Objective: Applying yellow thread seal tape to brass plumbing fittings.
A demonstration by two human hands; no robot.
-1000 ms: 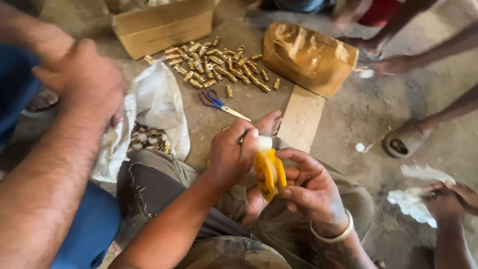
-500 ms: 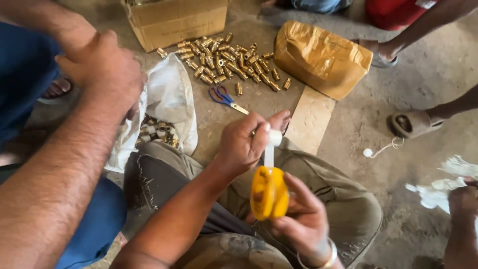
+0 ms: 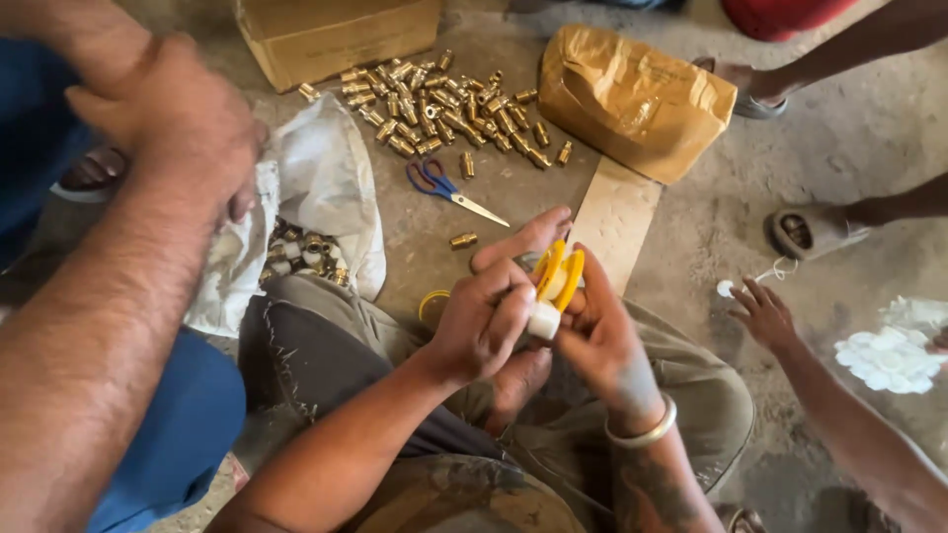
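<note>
Head view first: I see the concrete floor (image 3: 691, 247) filling the frame, and everything below is placed from the grip at centre, where my two hands meet. Far left of the grip, a co-worker's big forearm and fist (image 3: 168, 128) take up that whole side, over a blue trouser leg. Up and left of the grip stands a cardboard box (image 3: 336, 35); up and right lies a tan paper-wrapped package (image 3: 632, 99), with a bare wooden board (image 3: 614, 219) just below it, close to the grip's upper right. Left of the grip a white sack (image 3: 326, 188) lies open, with small metal fittings showing in it. Above the grip, a heap of brass fittings (image 3: 434, 104) is spread on the floor, then blue-handled scissors (image 3: 444, 188), and one lone brass fitting (image 3: 463, 240) nearest the grip. To the right, another person's hand (image 3: 765, 314) reaches toward white scraps on the floor.

My left hand (image 3: 484, 321) is closed, its fingers pinched on a small white piece (image 3: 543, 321). My right hand (image 3: 602, 341) is clamped on a yellow tape spool (image 3: 559, 276), held on edge, touching the white piece. Both sit above my knees.
</note>
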